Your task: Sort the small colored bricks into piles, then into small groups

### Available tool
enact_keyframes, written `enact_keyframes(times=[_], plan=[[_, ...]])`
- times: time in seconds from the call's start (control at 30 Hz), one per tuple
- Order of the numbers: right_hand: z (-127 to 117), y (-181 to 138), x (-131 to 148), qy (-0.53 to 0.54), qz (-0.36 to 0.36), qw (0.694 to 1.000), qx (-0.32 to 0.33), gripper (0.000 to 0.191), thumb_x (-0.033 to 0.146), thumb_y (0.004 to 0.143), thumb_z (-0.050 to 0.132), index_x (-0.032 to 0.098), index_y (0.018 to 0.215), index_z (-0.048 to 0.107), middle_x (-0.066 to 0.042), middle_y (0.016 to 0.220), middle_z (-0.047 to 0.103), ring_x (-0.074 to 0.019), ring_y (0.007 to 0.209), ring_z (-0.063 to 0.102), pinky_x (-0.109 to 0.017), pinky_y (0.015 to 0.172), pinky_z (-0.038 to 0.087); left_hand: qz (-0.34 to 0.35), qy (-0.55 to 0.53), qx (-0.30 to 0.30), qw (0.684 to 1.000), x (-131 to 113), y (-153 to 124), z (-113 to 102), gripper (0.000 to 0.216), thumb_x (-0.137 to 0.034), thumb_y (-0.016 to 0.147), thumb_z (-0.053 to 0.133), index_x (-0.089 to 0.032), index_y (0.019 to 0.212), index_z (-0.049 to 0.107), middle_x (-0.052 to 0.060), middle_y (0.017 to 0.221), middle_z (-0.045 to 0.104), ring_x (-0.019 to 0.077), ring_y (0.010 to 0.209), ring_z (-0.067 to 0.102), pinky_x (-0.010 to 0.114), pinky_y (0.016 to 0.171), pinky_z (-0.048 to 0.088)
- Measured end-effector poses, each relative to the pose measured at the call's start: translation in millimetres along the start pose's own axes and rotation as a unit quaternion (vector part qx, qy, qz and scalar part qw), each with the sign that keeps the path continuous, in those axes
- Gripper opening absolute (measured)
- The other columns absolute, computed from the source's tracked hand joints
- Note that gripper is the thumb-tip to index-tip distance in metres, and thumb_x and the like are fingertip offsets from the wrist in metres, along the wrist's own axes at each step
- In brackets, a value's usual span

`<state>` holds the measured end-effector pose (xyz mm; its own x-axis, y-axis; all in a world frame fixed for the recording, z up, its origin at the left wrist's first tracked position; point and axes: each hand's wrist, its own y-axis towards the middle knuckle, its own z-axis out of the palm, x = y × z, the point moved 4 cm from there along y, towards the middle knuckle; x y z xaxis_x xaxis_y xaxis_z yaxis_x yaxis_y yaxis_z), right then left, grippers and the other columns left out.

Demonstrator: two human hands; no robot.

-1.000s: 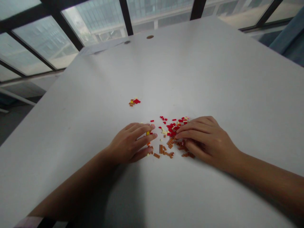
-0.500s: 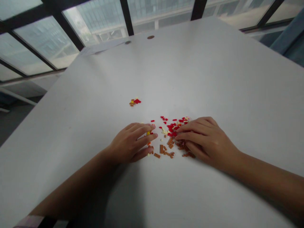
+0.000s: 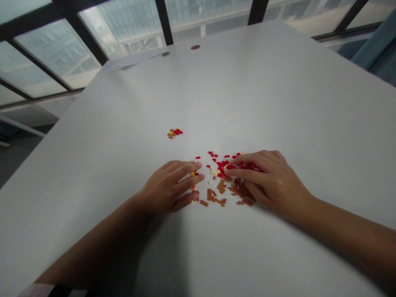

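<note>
Red bricks (image 3: 221,170) and brown bricks (image 3: 241,188) lie loose on the table (image 3: 222,99), below and right of the frame's centre; they look like light, stiff, smooth plastic, probably best pinched by their short sides. Among them, the right hand (image 3: 274,177) has its fingers spread apart, while left of centre the left hand's (image 3: 168,185) fingers are also apart, a yellow brick (image 3: 192,173) showing between them.
</note>
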<state>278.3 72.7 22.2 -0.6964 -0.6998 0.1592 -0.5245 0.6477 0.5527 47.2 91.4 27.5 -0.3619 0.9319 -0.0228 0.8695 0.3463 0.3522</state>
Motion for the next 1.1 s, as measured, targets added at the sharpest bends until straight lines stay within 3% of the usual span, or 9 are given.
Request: enact_keyframes(times=[0.27, 0.5, 0.93, 1.1], plan=[[-0.4, -0.4, -2.4, -0.029, 0.004, 1.0, 0.004, 0.033, 0.011, 0.093, 0.051, 0.025, 0.111, 0.075, -0.013, 0.115, 0.07, -0.0277, 0.096, 0.065, -0.044, 0.077, 0.047, 0.0, -0.002, -0.004, 1.0, 0.4, -0.4, 0.3, 0.032, -0.035, 0.102, 0.045, -0.013, 0.121, 0.059, 0.017, 0.126, 0.067, 0.027, 0.113, 0.066, 0.041, 0.093, 0.056], [1.8, 1.3, 0.2, -0.01, -0.013, 1.0, 0.005, 0.028, 0.011, 0.093, 0.051, 0.019, 0.104, 0.075, -0.016, 0.117, 0.069, -0.0293, 0.106, 0.064, -0.047, 0.086, 0.051, -0.003, 0.009, 0.007, 1.0, 1.1, -1.5, 2.4, 0.032, -0.034, 0.101, 0.045, -0.016, 0.125, 0.057, 0.016, 0.128, 0.066, 0.0253, 0.116, 0.065, 0.04, 0.095, 0.055], [-1.0, 0.0, -4.6, -0.046, -0.002, 0.999, -0.009, 0.026, 0.013, 0.092, 0.052, 0.017, 0.104, 0.074, -0.018, 0.117, 0.069, -0.0309, 0.105, 0.065, -0.047, 0.084, 0.053, -0.001, 0.0, 0.001, 1.0, 0.3, -1.6, 0.1, 0.032, -0.035, 0.101, 0.045, -0.015, 0.123, 0.058, 0.016, 0.127, 0.066, 0.0256, 0.114, 0.065, 0.04, 0.094, 0.055], [-0.4, -1.0, -6.5, -0.056, 0.028, 0.998, 0.004, 0.027, 0.014, 0.092, 0.051, 0.022, 0.105, 0.074, -0.014, 0.119, 0.069, -0.0301, 0.106, 0.065, -0.048, 0.085, 0.052, -0.002, 0.001, 0.001, 1.0, 0.0, -1.5, 0.6, 0.031, -0.034, 0.101, 0.046, -0.015, 0.122, 0.058, 0.016, 0.127, 0.066, 0.0258, 0.113, 0.066, 0.04, 0.093, 0.056]])
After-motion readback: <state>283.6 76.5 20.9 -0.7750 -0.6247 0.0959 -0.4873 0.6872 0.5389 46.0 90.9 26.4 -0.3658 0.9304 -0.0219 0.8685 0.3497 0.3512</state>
